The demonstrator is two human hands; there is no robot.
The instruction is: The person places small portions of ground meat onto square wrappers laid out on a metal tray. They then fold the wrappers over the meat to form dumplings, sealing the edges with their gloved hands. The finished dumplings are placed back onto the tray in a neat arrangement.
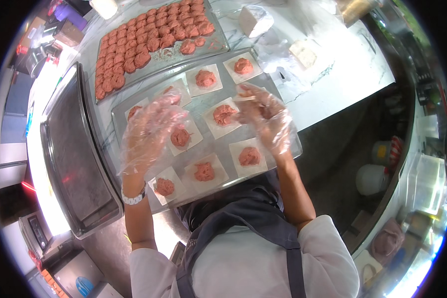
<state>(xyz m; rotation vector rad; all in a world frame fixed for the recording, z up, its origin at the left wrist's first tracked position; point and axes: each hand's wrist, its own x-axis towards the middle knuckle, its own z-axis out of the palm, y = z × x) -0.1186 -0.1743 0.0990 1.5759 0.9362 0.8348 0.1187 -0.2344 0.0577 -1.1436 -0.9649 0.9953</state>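
A metal tray in front of me carries several square wrappers, each with a ball of raw pink minced meat. My left hand, in a clear plastic glove, hovers over the tray's left side, fingers stretched out and pinkish paste on the fingertips. It partly covers wrappers beside a meat portion. My right hand, gloved likewise, is over the right side with thumb and fingers bent but apart. Its thumb is close to another meat portion; a wrapper's pale edge shows by its fingers. I see nothing held in either hand.
Behind stands a second tray crowded with rows of meat balls. A dark, bare tray lies at the left. At the back right of the marble table are a white wrapped block, a wrapper stack and clear plastic.
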